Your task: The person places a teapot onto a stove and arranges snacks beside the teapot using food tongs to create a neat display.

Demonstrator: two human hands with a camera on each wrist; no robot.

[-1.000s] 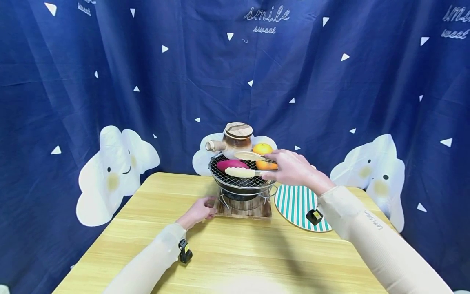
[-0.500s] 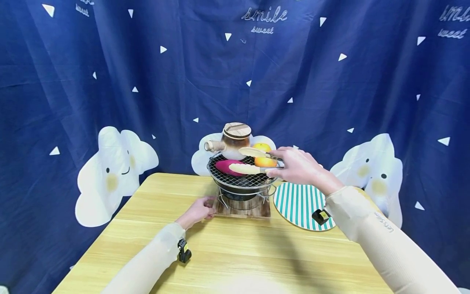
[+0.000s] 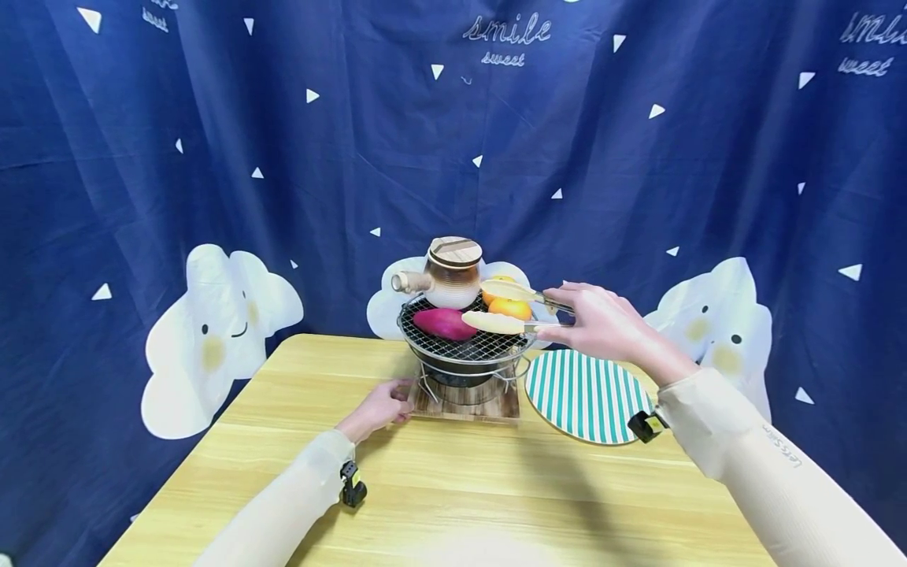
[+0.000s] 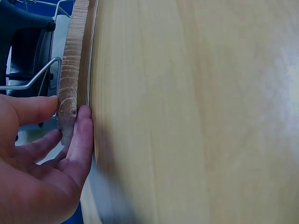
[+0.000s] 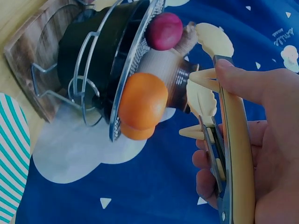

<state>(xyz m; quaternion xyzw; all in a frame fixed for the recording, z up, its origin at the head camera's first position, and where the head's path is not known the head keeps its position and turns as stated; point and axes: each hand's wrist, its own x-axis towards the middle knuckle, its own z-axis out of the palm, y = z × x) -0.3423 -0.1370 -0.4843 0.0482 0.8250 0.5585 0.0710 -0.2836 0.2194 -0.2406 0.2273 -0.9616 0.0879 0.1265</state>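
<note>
My right hand (image 3: 602,319) grips cream-tipped tongs (image 5: 239,154), their tips spread apart with nothing between them. In the head view the tongs overlap the right part of a round wire-topped grill (image 3: 482,346). On the grill lie a purple sweet potato (image 3: 444,324) and two oranges (image 3: 512,309); the second is partly behind the first and the tongs. A brown-and-white pot with a wooden lid (image 3: 453,283) stands at the back. My left hand (image 3: 375,408) pinches the front left corner of the wooden board (image 4: 70,70) beneath the grill, thumb on one face, fingers at the other.
A round green-and-white striped mat (image 3: 588,394) lies right of the board on the light wooden table (image 3: 453,488). A blue curtain (image 3: 340,142) with cloud faces hangs behind. The pot's side handle (image 3: 411,282) juts left.
My right hand has moved right with the tongs, their tips shifting from over the sweet potato toward the oranges. My left hand has stayed at the board's corner.
</note>
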